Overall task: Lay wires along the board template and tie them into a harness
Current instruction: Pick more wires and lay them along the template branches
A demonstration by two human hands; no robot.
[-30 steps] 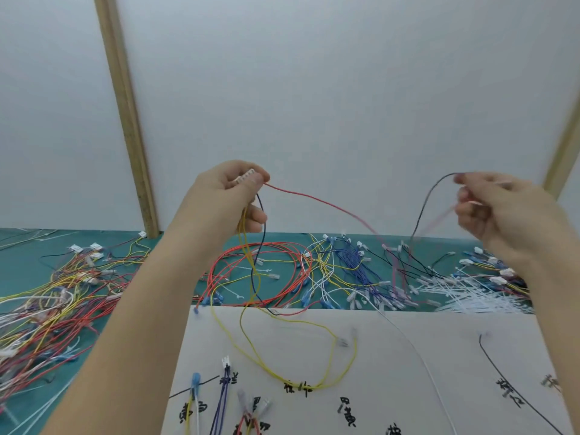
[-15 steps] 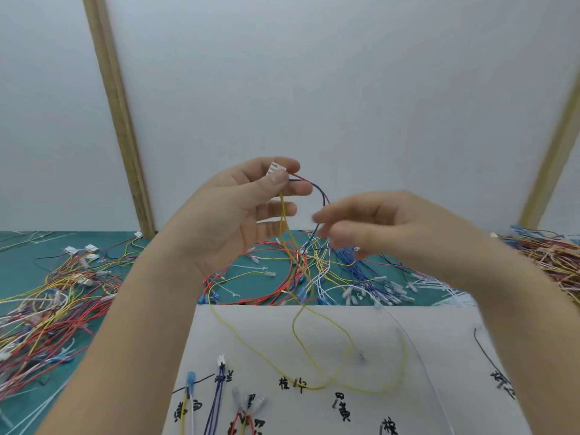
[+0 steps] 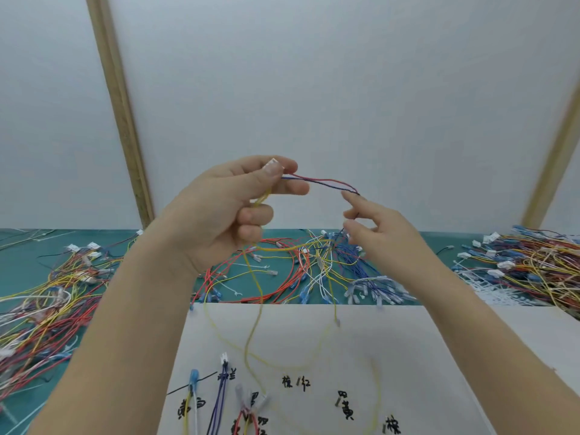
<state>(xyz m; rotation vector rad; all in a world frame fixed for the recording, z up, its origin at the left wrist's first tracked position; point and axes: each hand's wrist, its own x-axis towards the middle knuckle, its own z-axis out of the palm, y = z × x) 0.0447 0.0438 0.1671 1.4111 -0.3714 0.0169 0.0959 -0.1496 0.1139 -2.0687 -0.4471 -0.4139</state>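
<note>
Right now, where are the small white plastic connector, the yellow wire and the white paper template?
Small white plastic connector (image 3: 273,162), head view, its exposed top.
Yellow wire (image 3: 253,321), head view, hanging stretch.
White paper template (image 3: 408,340), head view, bare sheet.

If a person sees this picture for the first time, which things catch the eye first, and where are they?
At centre, the left hand pinches a white connector, from which red and blue wires run to the right hand's fingertips. Yellow wires hang from that grip onto the white board template. Colourful wire heaps cover the green table behind.
</note>
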